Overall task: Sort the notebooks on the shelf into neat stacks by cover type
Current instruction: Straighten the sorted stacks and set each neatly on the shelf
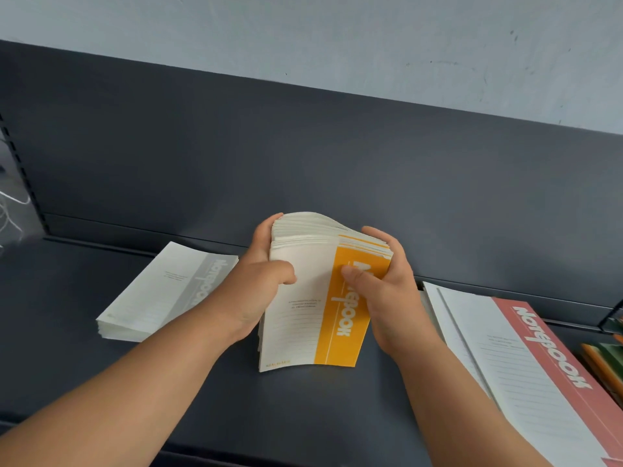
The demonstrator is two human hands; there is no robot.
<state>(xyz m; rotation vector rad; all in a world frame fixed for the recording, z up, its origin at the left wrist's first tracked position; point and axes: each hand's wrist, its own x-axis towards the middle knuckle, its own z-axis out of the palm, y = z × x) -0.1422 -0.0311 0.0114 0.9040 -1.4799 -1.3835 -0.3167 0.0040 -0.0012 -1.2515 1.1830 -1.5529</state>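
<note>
Bare forearms reach in to a yellow-banded notebook stack whose near end rests on the dark shelf, far end raised. The left hand grips its left edge, thumb on the cover, fingers curled behind. The right hand clamps the right edge likewise. A grey-banded stack lies left of the left fingers, a red-banded stack right of the right fingers.

The right hand is hiding lettering on the orange notebook stack; the edge is cropping the red notebook stack.
</note>
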